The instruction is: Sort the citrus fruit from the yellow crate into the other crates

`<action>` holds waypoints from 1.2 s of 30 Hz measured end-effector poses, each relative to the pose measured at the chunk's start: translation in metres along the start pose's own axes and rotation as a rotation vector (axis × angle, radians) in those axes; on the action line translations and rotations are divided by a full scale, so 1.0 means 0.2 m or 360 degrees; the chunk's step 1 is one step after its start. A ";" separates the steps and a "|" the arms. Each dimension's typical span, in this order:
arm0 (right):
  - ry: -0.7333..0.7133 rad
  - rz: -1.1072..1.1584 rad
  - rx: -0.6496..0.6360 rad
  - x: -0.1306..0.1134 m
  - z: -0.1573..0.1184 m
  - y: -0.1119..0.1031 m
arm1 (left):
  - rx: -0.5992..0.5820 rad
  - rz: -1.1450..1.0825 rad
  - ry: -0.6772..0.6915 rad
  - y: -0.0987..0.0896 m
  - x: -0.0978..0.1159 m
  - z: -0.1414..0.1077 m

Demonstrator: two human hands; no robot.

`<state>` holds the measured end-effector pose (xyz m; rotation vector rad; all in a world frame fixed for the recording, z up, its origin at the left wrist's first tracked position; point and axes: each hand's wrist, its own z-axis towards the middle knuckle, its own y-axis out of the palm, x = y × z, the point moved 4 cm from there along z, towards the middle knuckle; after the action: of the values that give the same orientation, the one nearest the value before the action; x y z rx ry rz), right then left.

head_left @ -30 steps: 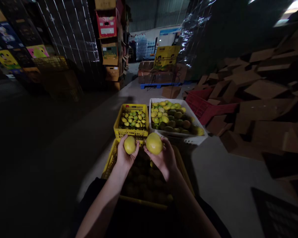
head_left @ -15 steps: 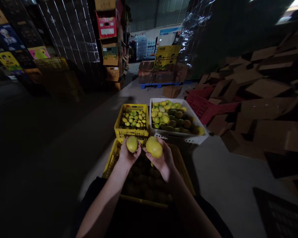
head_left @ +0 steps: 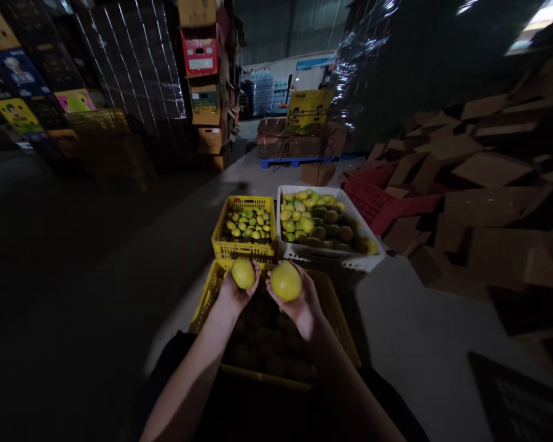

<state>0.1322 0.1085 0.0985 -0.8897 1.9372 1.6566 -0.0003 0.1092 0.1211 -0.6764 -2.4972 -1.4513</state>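
Observation:
My left hand (head_left: 236, 296) is closed around a smaller yellow lemon (head_left: 243, 274). In my right hand (head_left: 305, 302) rests a larger yellow lemon (head_left: 286, 282), with the fingers curled under and around it. Both hands are side by side, over a big yellow crate (head_left: 338, 310) whose contents, several round fruits, lie in deep shadow. Just beyond it stand a smaller yellow crate (head_left: 244, 250) of small yellow-green lemons (head_left: 249, 223) and a white crate (head_left: 335, 258) holding larger yellow and green fruit (head_left: 319, 216).
A red crate (head_left: 373, 199) and a heap of flattened cardboard boxes (head_left: 498, 202) lie on the right. Stacked cartons (head_left: 207, 98) rise at the back left. Farther back, a blue pallet (head_left: 297, 162) carries boxes. Concrete floor (head_left: 410, 331) surrounds the crates.
Both hands have dipped slightly in view with their lemons, and the lemons are turned a little. The head view has shifted slightly. The crates remain in place.

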 end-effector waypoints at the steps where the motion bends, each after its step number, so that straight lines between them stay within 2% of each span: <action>1: 0.0081 0.0082 0.0057 0.01 0.01 0.00 | 0.0003 -0.0006 0.0013 0.00 0.00 0.01; 4: 0.0192 0.0216 0.0208 0.01 0.01 0.02 | 0.0046 -0.0005 0.0037 -0.01 0.01 0.02; 8: 0.0022 0.0323 0.0354 -0.02 0.01 0.01 | 0.0112 0.0061 0.0020 -0.01 0.02 -0.01; 13: 0.0268 0.0240 0.0290 0.02 0.02 -0.01 | 0.0045 0.0022 -0.0047 0.01 0.01 -0.04; 15: 0.0228 0.0158 0.0195 0.01 0.02 0.00 | 0.0020 0.0003 -0.0025 0.01 0.01 -0.03; 17: 0.0186 0.0099 0.0148 0.01 0.02 0.03 | 0.0077 -0.0015 0.0003 0.00 0.01 -0.02; 20: 0.0193 0.0149 0.0299 -0.01 0.01 0.04 | 0.0170 -0.0056 -0.0002 -0.01 0.01 -0.02; 23: 0.0249 0.0206 0.0457 -0.01 0.00 0.03 | 0.0171 -0.0061 -0.0051 -0.01 0.01 -0.02; 28: 0.0417 0.0208 0.0358 0.01 0.00 0.05 | 0.0117 -0.0072 -0.0044 0.00 0.01 0.00; 33: 0.0245 0.0358 0.0613 0.00 -0.01 0.03 | 0.0223 -0.0187 0.0061 -0.04 0.02 0.02; 36: 0.0384 0.0303 0.0623 0.02 0.01 0.01 | 0.0167 -0.0149 -0.0041 -0.03 0.01 0.02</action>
<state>0.1278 0.1098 0.0961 -0.7958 2.4659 1.2372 -0.0042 0.1101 0.1142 -0.5709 -2.6359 -1.3376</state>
